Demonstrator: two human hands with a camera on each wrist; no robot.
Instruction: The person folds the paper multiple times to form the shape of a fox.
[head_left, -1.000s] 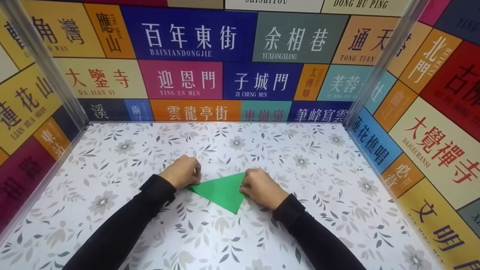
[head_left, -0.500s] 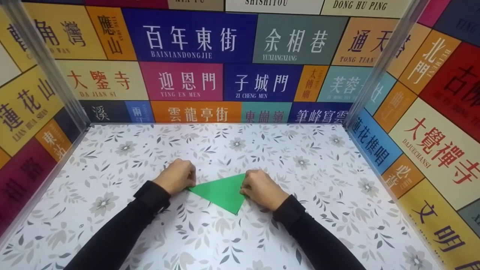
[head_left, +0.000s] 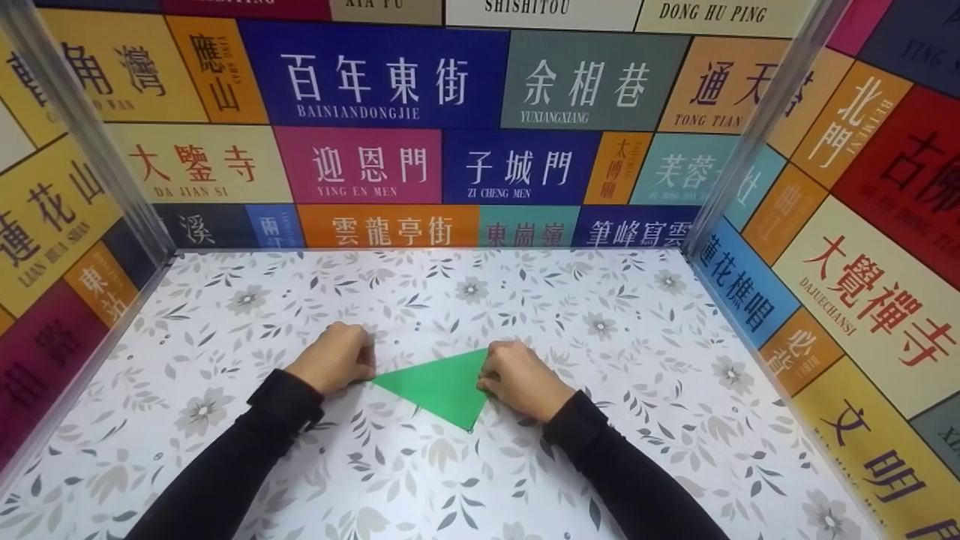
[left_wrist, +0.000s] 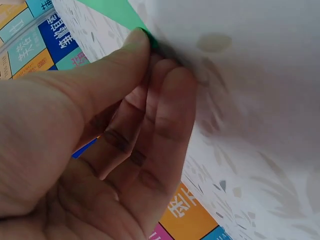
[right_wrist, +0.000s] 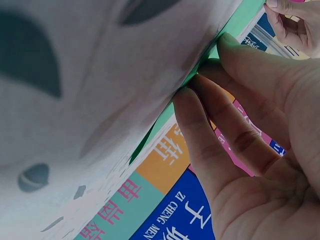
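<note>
A green sheet of paper (head_left: 439,386), triangular in outline, lies on the floral tabletop in the head view. My left hand (head_left: 337,358) pinches its pointed left corner between thumb and fingers. In the left wrist view the thumb of that hand (left_wrist: 100,130) presses the green tip from above, the other fingers curled beside it. At the paper's right edge, my right hand (head_left: 525,379) grips the green paper. The right wrist view shows the fingers of my right hand (right_wrist: 250,125) along the green edge (right_wrist: 160,122), thumb against it. Part of that edge is hidden by the fingers.
The white tabletop (head_left: 637,450) has a printed pattern of grey leaves and flowers. Walls of colourful lettered panels (head_left: 375,75) enclose its back and both sides. Clear corner strips (head_left: 724,172) stand where the walls meet.
My left hand has moved left and slightly toward me, to the very tip of the paper, so more green shows. My right hand has stayed nearly still at the right edge.
</note>
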